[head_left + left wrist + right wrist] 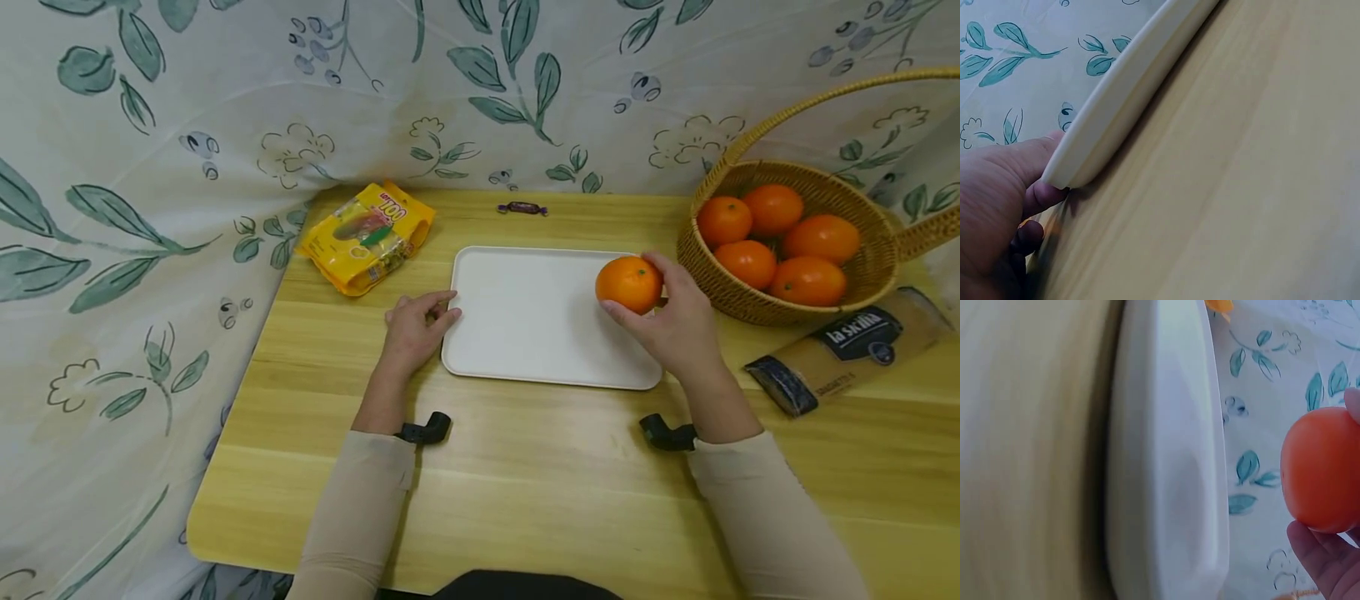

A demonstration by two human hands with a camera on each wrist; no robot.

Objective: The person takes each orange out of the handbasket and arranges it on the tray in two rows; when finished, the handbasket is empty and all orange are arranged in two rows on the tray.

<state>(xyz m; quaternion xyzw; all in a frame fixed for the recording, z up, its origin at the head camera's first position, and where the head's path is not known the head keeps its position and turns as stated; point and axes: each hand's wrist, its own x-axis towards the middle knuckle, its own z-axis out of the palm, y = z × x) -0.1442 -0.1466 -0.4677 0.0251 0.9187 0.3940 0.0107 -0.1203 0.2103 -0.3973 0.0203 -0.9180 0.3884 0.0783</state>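
Observation:
An orange [628, 284] is in my right hand [681, 321], gripped between the thumb and fingers over the right end of a white rectangular tray [536, 321]. In the right wrist view the orange [1322, 469] appears smooth and round, apart from the tray's rim [1188, 456]. My left hand [420, 329] pinches the tray's left edge. The left wrist view shows that hand [997, 200] at the tray's corner [1079, 153], with the thumb and a finger on either side of the rim. Its other fingers are partly hidden.
A wicker basket [697, 287] holding several orange fruits [821, 239] stands at the right, beside a brown pasta package [847, 350]. At the back left lies a yellow candy bag [367, 237]. A small wrapped candy [522, 208] lies behind the tray, near the patterned cloth [390, 100].

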